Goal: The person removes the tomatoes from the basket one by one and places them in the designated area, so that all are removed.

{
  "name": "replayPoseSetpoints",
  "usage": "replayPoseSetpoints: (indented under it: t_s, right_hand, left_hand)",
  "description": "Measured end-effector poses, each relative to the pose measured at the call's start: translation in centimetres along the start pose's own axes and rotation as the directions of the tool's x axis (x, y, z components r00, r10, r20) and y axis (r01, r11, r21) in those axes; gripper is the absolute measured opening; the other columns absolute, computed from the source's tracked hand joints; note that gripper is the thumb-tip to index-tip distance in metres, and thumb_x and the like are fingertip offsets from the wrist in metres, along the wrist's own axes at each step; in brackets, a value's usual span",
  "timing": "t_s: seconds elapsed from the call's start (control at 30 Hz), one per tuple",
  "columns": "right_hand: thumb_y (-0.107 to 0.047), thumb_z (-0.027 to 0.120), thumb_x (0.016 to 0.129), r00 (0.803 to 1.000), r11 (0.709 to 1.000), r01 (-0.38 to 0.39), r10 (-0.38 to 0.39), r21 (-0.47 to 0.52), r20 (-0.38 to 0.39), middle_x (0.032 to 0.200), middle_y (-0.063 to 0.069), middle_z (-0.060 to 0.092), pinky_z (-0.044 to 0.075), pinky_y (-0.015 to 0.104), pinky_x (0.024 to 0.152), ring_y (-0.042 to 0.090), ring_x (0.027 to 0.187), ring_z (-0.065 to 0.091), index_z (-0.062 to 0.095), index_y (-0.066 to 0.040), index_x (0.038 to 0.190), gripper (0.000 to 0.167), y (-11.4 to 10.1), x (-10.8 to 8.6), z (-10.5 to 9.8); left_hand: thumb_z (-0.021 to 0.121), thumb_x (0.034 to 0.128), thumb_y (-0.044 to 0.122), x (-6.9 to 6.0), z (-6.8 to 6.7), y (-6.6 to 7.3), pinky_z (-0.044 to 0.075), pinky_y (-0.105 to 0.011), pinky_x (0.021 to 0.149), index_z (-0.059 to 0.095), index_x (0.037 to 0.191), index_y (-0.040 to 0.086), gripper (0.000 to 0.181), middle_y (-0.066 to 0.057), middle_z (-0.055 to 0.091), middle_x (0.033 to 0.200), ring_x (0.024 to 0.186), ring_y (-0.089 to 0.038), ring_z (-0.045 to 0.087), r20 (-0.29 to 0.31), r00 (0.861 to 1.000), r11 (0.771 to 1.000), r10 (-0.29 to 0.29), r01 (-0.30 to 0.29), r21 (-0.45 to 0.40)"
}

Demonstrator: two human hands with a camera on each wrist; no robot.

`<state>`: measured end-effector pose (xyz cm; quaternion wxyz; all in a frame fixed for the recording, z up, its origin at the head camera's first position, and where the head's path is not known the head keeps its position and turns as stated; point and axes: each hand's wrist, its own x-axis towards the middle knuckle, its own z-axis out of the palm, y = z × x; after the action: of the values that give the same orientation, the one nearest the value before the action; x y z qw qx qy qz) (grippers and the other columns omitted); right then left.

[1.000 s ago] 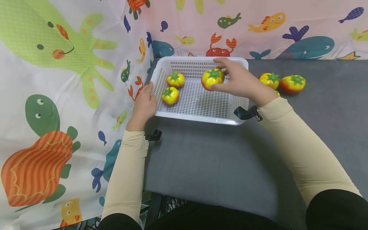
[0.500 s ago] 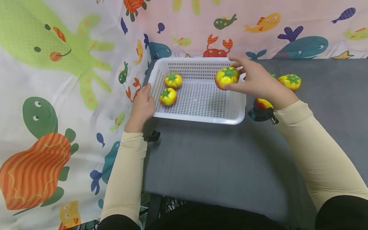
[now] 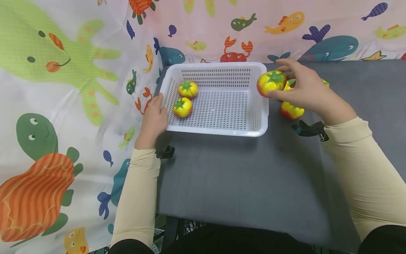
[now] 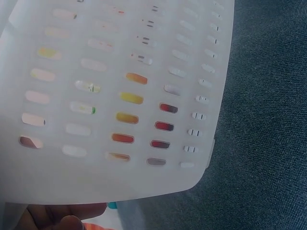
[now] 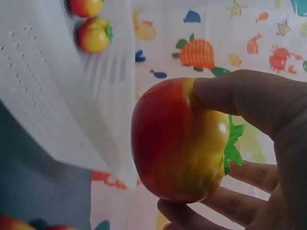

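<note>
Over the right rim of a white perforated plastic basket [image 3: 219, 133], my right hand [image 3: 306, 88] pinches a yellow-and-red toy tomato [image 3: 271, 83] with a green leafy top. Close up in the right wrist view, the thumb lies on one side of this tomato [image 5: 175, 143] and fingertips on the other. My left hand [image 3: 153, 120] grips the basket's left edge; in the left wrist view its fingers [image 4: 67, 211] show partly below the rim. Inside the basket, at the left end, sit two more toy tomatoes, a rear one [image 3: 188, 89] and a front one [image 3: 182, 107].
Right of the basket, on the grey table [image 3: 222, 176], lies a toy tomato [image 3: 292, 110]. Others beside it are partly hidden behind the right hand. A printed sea-animal curtain [image 3: 95, 141] hangs along the left and back of the table.
My right hand has moved right, carrying the toy tomato from above the basket's inside to its right rim. The left hand stays on the basket's edge.
</note>
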<state>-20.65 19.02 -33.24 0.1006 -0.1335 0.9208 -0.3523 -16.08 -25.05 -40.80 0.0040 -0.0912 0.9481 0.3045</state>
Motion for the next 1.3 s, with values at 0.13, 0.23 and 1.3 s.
replayPoseSetpoints:
  t_s: [0.13, 0.23, 1.3]
  right_hand:
    - [-0.040, 0.080, 0.092, 1.000, 1.000, -0.020, 0.020, 0.010, -0.015, 0.165, 0.022, 0.038, 0.043, 0.076, 0.103, 0.051, 0.145, 0.039, 0.022, -0.022, 0.169, 0.098, 1.1, -0.9, -0.7]
    - [-0.040, 0.080, 0.092, 0.999, 0.999, -0.028, 0.028, 0.017, -0.026, 0.165, 0.022, 0.038, 0.040, 0.078, 0.104, 0.051, 0.146, 0.038, 0.022, -0.023, 0.169, 0.098, 2.1, -1.4, -1.0]
    - [-0.042, 0.072, 0.098, 0.976, 0.979, -0.200, 0.196, -0.028, -0.091, 0.170, 0.025, 0.025, 0.043, 0.080, 0.094, 0.063, 0.129, 0.047, 0.018, -0.009, 0.169, 0.095, 11.1, -5.7, -3.1]
  left_hand:
    - [0.039, 0.1103, 0.024, -0.1, -0.1, 0.0, 0.042, -0.049, 0.118, 0.020, 0.169, 0.018, 0.062, -0.008, 0.030, 0.171, 0.133, -0.034, 0.050, -0.004, 1.000, 1.000, -0.001, 0.001, 0.002]
    - [0.039, 0.1105, 0.025, -0.2, -0.1, 0.1, 0.044, -0.048, 0.117, 0.019, 0.169, 0.019, 0.062, -0.007, 0.030, 0.171, 0.132, -0.033, 0.050, -0.004, 1.000, 1.000, -0.009, 0.009, 0.005]
    - [0.040, 0.1110, 0.026, -0.2, 0.0, 0.0, 0.047, -0.048, 0.114, 0.020, 0.169, 0.021, 0.062, -0.005, 0.028, 0.172, 0.132, -0.033, 0.051, -0.004, 1.000, 1.000, -0.010, 0.009, -0.017]
